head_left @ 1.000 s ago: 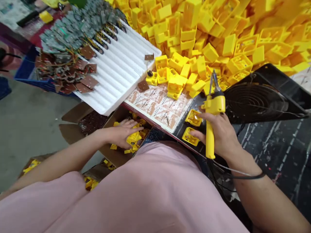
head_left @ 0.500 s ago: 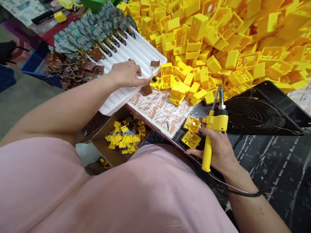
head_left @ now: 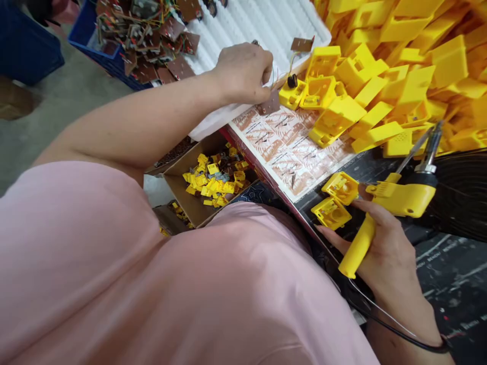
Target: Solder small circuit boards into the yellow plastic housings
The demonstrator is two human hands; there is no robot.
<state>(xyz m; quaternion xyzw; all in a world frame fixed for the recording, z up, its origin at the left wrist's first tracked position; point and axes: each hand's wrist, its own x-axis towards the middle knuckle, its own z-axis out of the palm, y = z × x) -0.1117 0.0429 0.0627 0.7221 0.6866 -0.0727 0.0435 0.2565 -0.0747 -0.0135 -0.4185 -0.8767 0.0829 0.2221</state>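
My left hand (head_left: 245,71) is closed at the edge of the white foam tray (head_left: 292,25), its fingertips on a small brown circuit board (head_left: 271,103) with thin wires. Beside it, a second brown board (head_left: 302,44) is wired to a small black round part (head_left: 292,81) resting on a yellow plastic case. In my right hand (head_left: 388,248) is a yellow soldering gun (head_left: 403,197), its metal tip pointing up and away from me. Near that hand's thumb and fingers lie two open yellow case halves (head_left: 331,213) on the black table edge.
Yellow cases (head_left: 411,76) are heaped at the back right. A blue basket (head_left: 114,61) full of brown boards stands at left. Below the table edge sits a cardboard box (head_left: 178,195) of yellow parts. A black fan (head_left: 460,197) is at right.
The view has shifted closer and leftward, so things appear larger and the foam tray's far end is cut off. My hands keep their holds, with the soldering gun tilted more to the right.
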